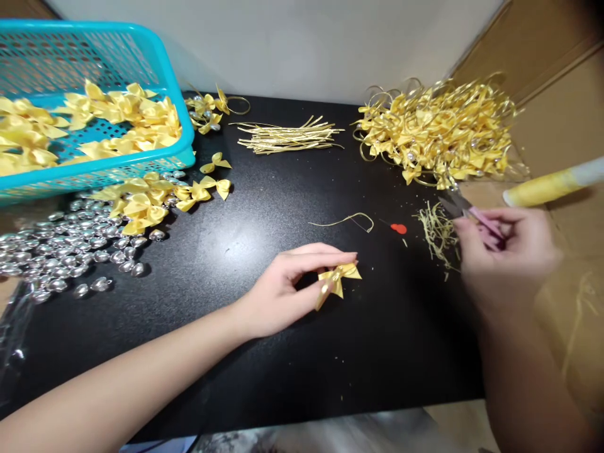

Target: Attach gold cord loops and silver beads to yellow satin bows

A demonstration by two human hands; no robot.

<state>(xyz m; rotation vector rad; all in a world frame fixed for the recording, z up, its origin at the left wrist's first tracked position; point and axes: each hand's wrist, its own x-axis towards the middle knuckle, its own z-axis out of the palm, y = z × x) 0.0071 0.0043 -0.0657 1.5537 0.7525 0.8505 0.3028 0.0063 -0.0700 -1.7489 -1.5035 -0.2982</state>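
Between thumb and fingers, my left hand (pixel 287 286) pinches a yellow ribbon bow (pixel 340 275) just above the black table (pixel 264 384). My right hand (pixel 509 251), slightly blurred, is closed on small scissors with pink handles (pixel 486 221); their blades point up and left. Beside the blades lies a heap of gold cord trimmings (pixel 436 233). A thin gold cord (pixel 346 220) curls on the table beyond the bow. Near it is a red needle threader (pixel 399 228), or a tool much like one.
A turquoise basket (pixel 182 141) of yellow bows stands at left, with silver heart-shaped beads (pixel 70 251) and loose bows (pixel 144 204) before it. Gold cords (pixel 287 136) lie at the back. Looped bows (pixel 438 129) are piled back right, near a yellow spool (pixel 542 187).
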